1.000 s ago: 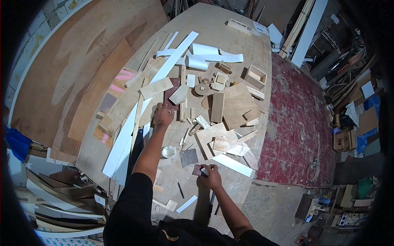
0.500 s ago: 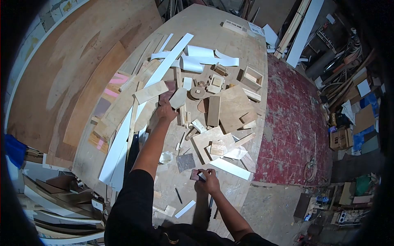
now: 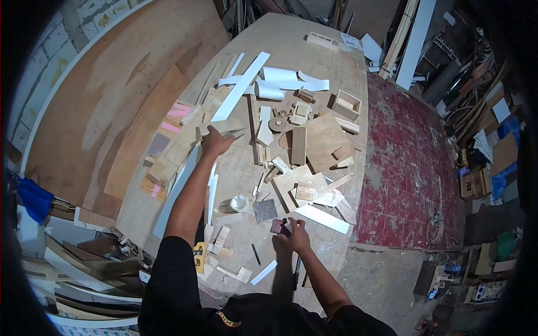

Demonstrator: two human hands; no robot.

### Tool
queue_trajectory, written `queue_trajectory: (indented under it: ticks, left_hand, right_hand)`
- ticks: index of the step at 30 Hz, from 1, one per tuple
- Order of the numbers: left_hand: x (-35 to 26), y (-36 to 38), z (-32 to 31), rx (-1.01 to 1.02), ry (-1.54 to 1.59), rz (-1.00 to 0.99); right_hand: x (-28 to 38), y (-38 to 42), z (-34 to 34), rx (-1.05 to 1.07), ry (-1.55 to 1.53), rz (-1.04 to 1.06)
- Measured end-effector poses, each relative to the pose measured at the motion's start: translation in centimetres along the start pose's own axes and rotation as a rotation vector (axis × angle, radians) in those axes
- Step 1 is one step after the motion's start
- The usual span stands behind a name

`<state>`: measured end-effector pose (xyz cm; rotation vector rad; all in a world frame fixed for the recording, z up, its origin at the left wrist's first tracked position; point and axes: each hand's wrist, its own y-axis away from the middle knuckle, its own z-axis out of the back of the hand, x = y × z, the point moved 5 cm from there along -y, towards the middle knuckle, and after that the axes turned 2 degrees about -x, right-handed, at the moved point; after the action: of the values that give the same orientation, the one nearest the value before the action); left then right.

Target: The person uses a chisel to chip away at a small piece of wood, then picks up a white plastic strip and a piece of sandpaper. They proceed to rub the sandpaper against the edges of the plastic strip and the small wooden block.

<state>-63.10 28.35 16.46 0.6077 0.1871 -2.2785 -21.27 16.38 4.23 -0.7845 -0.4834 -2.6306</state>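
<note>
My left hand (image 3: 217, 142) reaches over the left side of the worktable, its fingers closed at the edge of a pale wooden board (image 3: 229, 125), which looks slightly blurred. This board overlaps the lower end of a long white strip (image 3: 241, 87). Near the front, my right hand (image 3: 296, 235) pinches a small dark reddish block (image 3: 278, 226); its fingers partly cover the piece. Just beyond it lies a grey square of sheet (image 3: 265, 211). A clear glass jar (image 3: 239, 203) stands left of that square.
Wooden offcuts and a square plywood piece (image 3: 322, 140) crowd the table's right half. An open wooden box (image 3: 347, 104) sits behind them. A black pen (image 3: 256, 254) and a yellow-handled saw (image 3: 199, 257) are near my body. Tall plywood sheets (image 3: 106, 101) lean at left.
My left hand has shifted left and slightly up, moving the pale board; the dark reddish piece beside it no longer shows there. The saw handle has come into view. My right hand keeps its block.
</note>
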Motion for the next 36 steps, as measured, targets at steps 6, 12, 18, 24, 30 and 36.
queue_trajectory:
  ticks: [6,12,18,24,30,36]
  left_hand:
    - [7.4,0.1,6.6,-0.023,0.355,0.023]
    - [12.9,13.0,15.8,0.164,1.095,0.133]
    - [11.2,36.3,14.2,0.659,1.798,0.054]
    - [16.8,51.0,-2.8,0.699,1.405,0.466]
    - [10.9,58.1,-11.0,0.774,1.003,0.198]
    - [5.0,59.3,-14.7,0.665,0.492,-0.028]
  right_hand:
    - [-3.0,4.0,1.7,-0.096,-0.113,-0.06]
    - [-7.0,8.7,3.3,-0.121,-0.873,-0.114]
    - [-2.7,14.8,9.9,-0.053,-1.26,-0.182]
    - [-6.7,16.0,8.7,0.036,-0.975,-0.198]
    - [-17.2,19.3,5.5,-0.113,-0.331,-0.286]
    - [-18.3,24.4,5.3,0.13,0.13,-0.189]
